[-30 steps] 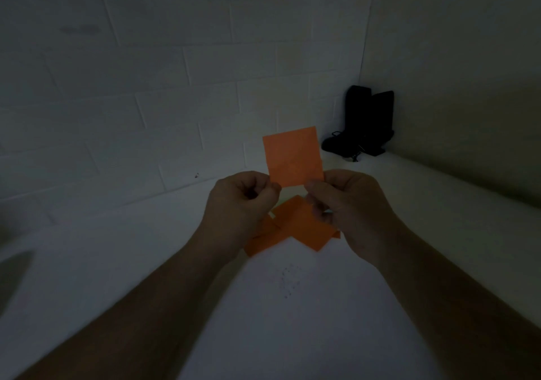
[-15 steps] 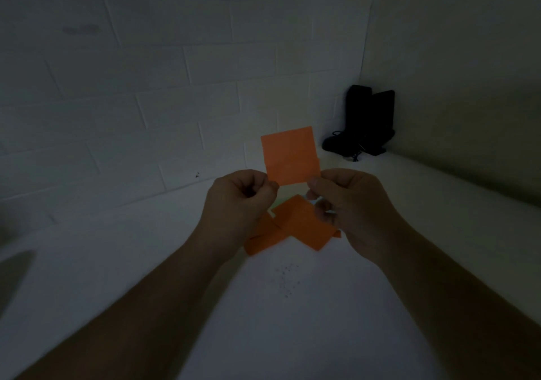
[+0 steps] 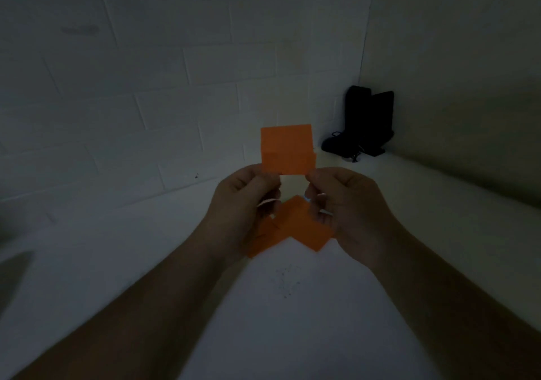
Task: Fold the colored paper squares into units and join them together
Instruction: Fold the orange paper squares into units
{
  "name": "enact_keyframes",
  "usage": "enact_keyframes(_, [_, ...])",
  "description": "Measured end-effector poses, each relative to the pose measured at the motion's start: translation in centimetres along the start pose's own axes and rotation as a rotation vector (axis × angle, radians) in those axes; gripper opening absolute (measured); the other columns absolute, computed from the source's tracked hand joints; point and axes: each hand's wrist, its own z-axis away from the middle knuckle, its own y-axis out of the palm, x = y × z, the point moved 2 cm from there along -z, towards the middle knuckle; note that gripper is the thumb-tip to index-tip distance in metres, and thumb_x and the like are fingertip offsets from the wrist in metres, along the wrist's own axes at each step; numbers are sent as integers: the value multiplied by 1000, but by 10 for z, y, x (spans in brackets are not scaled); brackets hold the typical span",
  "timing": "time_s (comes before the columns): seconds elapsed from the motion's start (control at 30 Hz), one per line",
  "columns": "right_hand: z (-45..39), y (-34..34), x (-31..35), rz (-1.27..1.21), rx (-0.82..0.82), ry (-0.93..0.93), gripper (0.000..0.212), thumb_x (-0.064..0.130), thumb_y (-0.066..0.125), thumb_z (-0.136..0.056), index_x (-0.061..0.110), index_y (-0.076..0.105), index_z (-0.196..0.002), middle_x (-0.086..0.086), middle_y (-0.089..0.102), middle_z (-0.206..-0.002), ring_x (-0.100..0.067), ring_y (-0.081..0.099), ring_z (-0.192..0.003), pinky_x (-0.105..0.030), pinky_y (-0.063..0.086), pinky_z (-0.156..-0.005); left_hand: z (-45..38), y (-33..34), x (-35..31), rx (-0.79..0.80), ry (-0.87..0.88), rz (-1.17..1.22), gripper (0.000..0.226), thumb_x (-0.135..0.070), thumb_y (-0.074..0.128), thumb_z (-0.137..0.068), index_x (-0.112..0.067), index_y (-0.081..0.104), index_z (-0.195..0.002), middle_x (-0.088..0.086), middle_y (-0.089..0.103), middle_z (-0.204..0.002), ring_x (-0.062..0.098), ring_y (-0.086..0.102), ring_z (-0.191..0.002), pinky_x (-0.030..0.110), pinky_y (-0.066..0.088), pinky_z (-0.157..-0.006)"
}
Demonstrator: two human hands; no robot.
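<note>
The left hand (image 3: 244, 204) pinches the lower left corner of an orange paper (image 3: 287, 149), and the right hand (image 3: 345, 204) pinches its lower right corner, so the sheet stands upright above both grips with a crease across its middle. More orange papers (image 3: 295, 227) lie overlapped on the white table (image 3: 263, 321) directly below the hands. A black object (image 3: 363, 122) stands in the far right corner against the wall.

Loose orange paper squares (image 3: 295, 227) lay on the white table (image 3: 146, 248) beneath the hands. Black objects (image 3: 363, 122) occupied the far right corner against the walls.
</note>
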Motion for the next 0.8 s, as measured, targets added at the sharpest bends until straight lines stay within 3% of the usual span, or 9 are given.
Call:
enact_keyframes(0.07, [3,6,-4,-39,36,12,16,17,64,-97,13,74,-85,-8,67,-76,-19,56,-64,-33,49,-62,5,10,3,51,2,-5,29,-4,60,-98,-18,76,-79,4,67,-74,16,64,-70,31,57,-68])
enact_keyframes(0.13, [5,11,-6,-42,46,2,16,17,64,-97,14,75,-84,-8,68,-76,-17,58,-66,-30,50,-62,8,14,4,48,26,12,13,-4,62,-98,-2,75,-96,19,74,-87,27,70,-80,44,61,-81])
enact_keyframes(0.27, [7,14,-6,12,23,-45,16,16,65,-96,16,74,-82,-6,68,-72,-19,55,-65,-31,47,-60,2,8,8,-20,64,-4,27,-19,71,-93,6,73,-103,35,70,-100,55,66,-95,62,56,-92])
enact_keyframes(0.33, [7,16,-6,37,5,-61,19,17,65,-95,20,75,-79,-6,68,-72,-19,56,-65,-33,47,-60,1,6,9,-21,54,-18,28,-22,72,-92,5,73,-101,34,70,-97,51,66,-90,60,57,-90])
enact_keyframes(0.47, [6,14,-4,31,-36,-55,20,17,68,-94,19,75,-76,-7,67,-71,-22,55,-66,-38,46,-63,0,3,7,-75,42,7,19,-14,69,-96,5,72,-97,10,67,-77,19,62,-73,35,54,-75])
enact_keyframes(0.67, [5,11,-5,22,-53,-49,15,17,68,-95,14,73,-80,-7,66,-70,-19,55,-62,-35,47,-62,-1,-2,7,-63,42,-1,29,-18,70,-96,10,66,-93,11,65,-76,25,56,-75,42,48,-77])
enact_keyframes(0.8, [4,8,-4,9,-63,-39,18,17,67,-95,16,74,-78,-8,67,-71,-19,55,-61,-34,48,-60,-3,-4,3,-116,22,11,22,-16,71,-95,-8,71,-74,7,65,-73,22,59,-73,38,51,-77])
